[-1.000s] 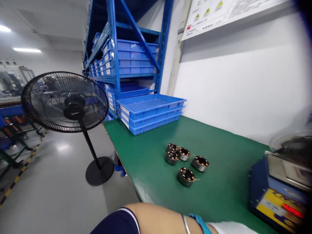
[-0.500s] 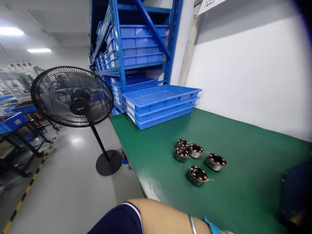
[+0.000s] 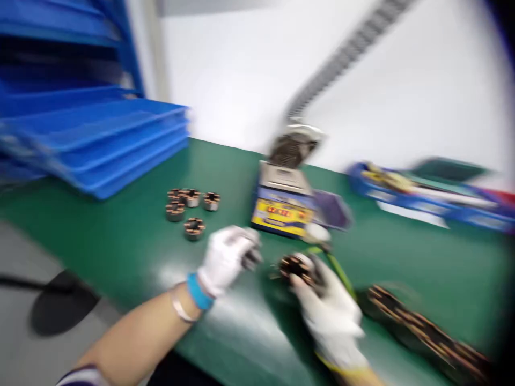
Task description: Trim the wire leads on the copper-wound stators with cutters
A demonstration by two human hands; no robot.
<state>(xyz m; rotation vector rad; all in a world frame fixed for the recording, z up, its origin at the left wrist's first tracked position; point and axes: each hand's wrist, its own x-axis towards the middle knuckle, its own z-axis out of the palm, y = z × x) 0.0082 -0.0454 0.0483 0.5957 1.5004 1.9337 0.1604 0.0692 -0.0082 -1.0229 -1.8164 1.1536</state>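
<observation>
My right hand (image 3: 332, 308), in a white glove with grey fingertips, is closed around a stator (image 3: 295, 268) with copper windings. A thin wire end seems to stick out on its left side. To the left, my left hand (image 3: 231, 254), also gloved, hovers over the green table with curled fingers. Blur hides whether anything is between them. Left of that hand stands a single stator (image 3: 194, 229), with several more stators (image 3: 192, 198) grouped behind it. On the right lies a long row of stators (image 3: 426, 332), blurred.
Behind the hands stands a boxy device (image 3: 281, 209) with lit red digits, under a grey flexible duct (image 3: 341, 56). A green cord (image 3: 340, 273) runs beside my right hand. Stacked blue trays (image 3: 132, 145) stand left; a blue bin (image 3: 386, 187) with assorted items sits back right.
The view has swung right and down from the fan and shelf to the table. Both gloved hands, the device and the held stator now show.
</observation>
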